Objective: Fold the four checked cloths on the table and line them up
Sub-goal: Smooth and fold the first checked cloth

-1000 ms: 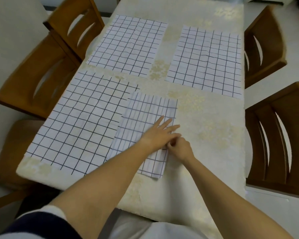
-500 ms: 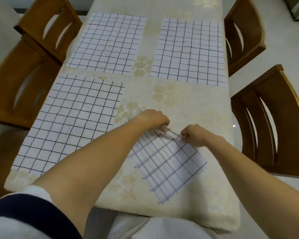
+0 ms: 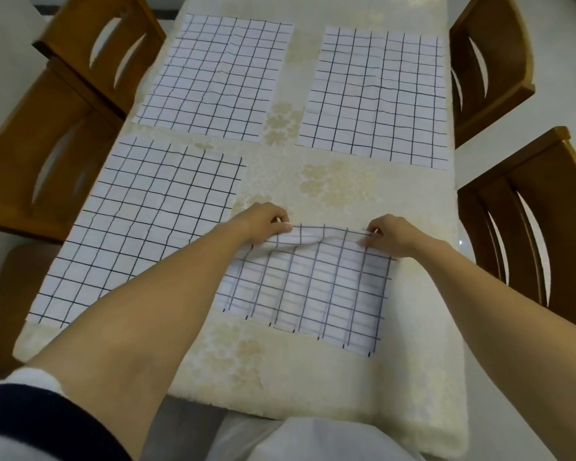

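As I watch remotely, left hand [image 3: 266, 221]: pinching the folded cloth's [image 3: 310, 294] far left corner.
Right hand [image 3: 391, 232]: pinching its far right corner.
Folded cloth: soft gridded rectangle at the near right of the table [image 3: 346, 194], its far edge lifted and rumpled.
Near-left cloth [image 3: 140, 227], far-left cloth [image 3: 213, 78], far-right cloth [image 3: 373, 94]: flat, faintly creased.

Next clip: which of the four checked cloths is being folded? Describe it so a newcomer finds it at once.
On the cream table flanked by wooden chairs, three checked cloths lie flat. The fourth cloth sits at the near right, nearest the person. Unlike the others, it is smaller and both the left hand and right hand pinch its raised, rumpled far edge.
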Demonstrator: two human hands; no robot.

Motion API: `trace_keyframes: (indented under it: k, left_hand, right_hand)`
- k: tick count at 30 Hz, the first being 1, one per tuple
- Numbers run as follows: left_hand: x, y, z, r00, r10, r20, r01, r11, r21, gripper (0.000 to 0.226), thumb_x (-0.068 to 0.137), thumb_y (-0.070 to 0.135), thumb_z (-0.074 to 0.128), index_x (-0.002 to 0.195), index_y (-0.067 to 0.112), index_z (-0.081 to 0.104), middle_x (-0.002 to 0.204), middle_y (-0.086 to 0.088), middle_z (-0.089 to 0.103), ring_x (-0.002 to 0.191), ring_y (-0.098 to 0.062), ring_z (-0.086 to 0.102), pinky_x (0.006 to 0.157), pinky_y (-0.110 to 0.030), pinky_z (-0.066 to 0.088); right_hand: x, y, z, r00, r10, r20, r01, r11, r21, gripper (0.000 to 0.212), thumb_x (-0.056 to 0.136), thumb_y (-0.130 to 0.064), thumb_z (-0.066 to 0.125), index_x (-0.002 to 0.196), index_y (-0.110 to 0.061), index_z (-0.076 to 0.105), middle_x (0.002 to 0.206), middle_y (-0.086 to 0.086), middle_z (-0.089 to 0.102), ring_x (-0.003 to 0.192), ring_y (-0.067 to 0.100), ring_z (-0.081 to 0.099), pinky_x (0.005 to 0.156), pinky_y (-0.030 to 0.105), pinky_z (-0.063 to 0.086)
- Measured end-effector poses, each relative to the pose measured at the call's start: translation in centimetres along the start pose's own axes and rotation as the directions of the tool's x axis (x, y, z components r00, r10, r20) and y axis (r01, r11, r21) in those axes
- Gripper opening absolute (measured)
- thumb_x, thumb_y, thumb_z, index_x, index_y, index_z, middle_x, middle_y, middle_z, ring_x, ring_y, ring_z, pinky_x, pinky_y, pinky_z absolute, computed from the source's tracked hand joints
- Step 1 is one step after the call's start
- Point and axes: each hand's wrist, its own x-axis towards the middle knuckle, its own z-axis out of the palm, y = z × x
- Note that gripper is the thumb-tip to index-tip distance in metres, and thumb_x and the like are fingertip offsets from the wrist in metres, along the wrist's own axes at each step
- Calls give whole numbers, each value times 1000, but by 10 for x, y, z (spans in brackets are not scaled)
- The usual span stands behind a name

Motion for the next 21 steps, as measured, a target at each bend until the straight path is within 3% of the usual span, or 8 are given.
trace_keyframes:
  k: [3,5,8,12,14,17,19,21]
  left_hand:
    - [-4,-3,-7,977,-63,206,62,998,9,26,99,43,63,109,20,71,105,10,62,93,-13,57,93,-34,45]
    - [-3,-2,-8,955,-87,284,64,994,89,20,98,41,65,106,23,69,92,14,59,85,-10,54,87,-30,42]
    - [6,-3,-6,990,-55,133,38,991,128,13,98,35,66,103,23,68,90,7,62,86,-16,57,74,-27,42]
    - [17,-3,-4,998,-34,-43,39,990,134,14,99,31,65,106,19,69,104,-3,68,95,-22,62,88,-38,52]
    - [19,-1,-2,996,-28,-86,39,991,130,9,99,31,64,101,22,68,102,-2,67,94,-22,62,87,-38,52]
    - [23,-6,0,992,-33,-125,48,992,114,9,100,33,63,98,26,66,103,-1,67,92,-20,61,81,-35,50]
    - [25,-11,1,984,-30,-178,47,995,93,14,99,35,64,103,23,68,107,-2,65,96,-21,61,82,-35,50]
    - [25,-16,4,958,-5,-288,58,983,176,23,97,36,67,115,22,66,118,-3,59,111,-25,55,95,-38,46]
  right_hand:
    - [5,5,-13,997,10,70,-10,1000,0,44,90,-43,72,66,-14,49,64,2,45,60,19,41,54,29,29]
    - [9,4,-21,992,13,127,-5,998,-59,50,88,-43,74,62,-13,44,62,3,41,58,20,36,55,29,27]
    - [15,5,-29,993,19,118,-9,996,-91,45,85,-43,78,65,-13,52,65,3,49,61,21,43,55,29,31]
    - [19,12,-29,1000,22,2,-22,1000,-10,37,90,-47,70,80,-12,66,81,11,65,68,21,53,57,30,38]
    - [20,17,-23,999,24,-34,-24,1000,-14,35,96,-42,65,84,-8,66,88,14,68,72,22,53,57,29,37]
    - [21,25,-12,994,53,-93,-48,997,57,19,95,-34,67,88,-16,64,95,9,68,80,21,55,60,28,37]
    - [20,29,-7,987,104,-122,-90,989,116,17,93,-32,71,94,-15,66,98,8,68,83,21,57,62,28,39]
    - [16,27,-3,966,139,-216,-121,988,98,26,91,-31,72,109,-14,65,108,10,64,93,26,57,73,32,45]
